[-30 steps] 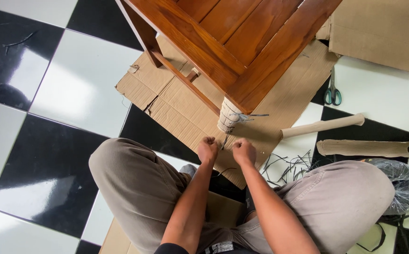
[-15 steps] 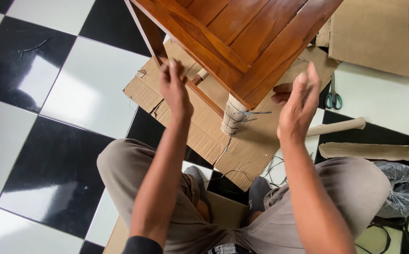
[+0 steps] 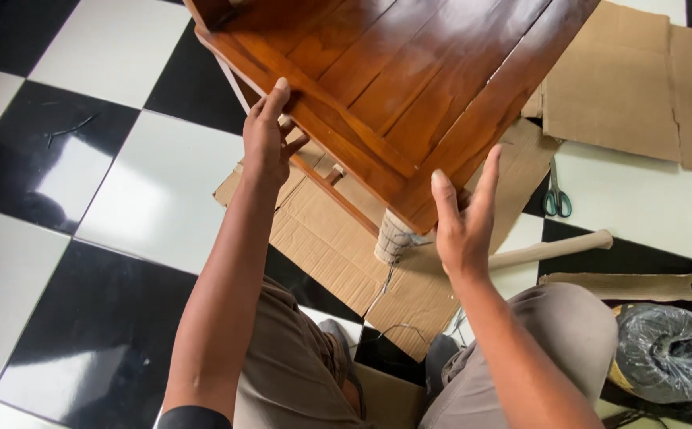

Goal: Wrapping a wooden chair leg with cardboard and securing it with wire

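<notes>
A varnished brown wooden table (image 3: pixel 409 71) stands over me on the black-and-white tiled floor. Its near leg (image 3: pixel 394 236) is wrapped in cardboard bound with thin dark string. My left hand (image 3: pixel 269 137) holds the table's left edge, fingers curled around the rail. My right hand (image 3: pixel 459 222) grips the right edge close to the near corner, thumb and forefinger raised against the wood. I sit on the floor with my knees spread on either side of the leg.
A flattened cardboard sheet (image 3: pixel 326 238) lies under the table. Green-handled scissors (image 3: pixel 556 199), a rolled cardboard tube (image 3: pixel 560 248) and a cardboard strip (image 3: pixel 616 286) lie at the right. A plastic-wrapped black spool (image 3: pixel 668 349) sits by my right knee. More flat cardboard (image 3: pixel 624 87) covers the far right.
Both hands left the string at the wrapped leg, rose, and now hold the table's edges. The view has tilted so the table top fills more of the frame.
</notes>
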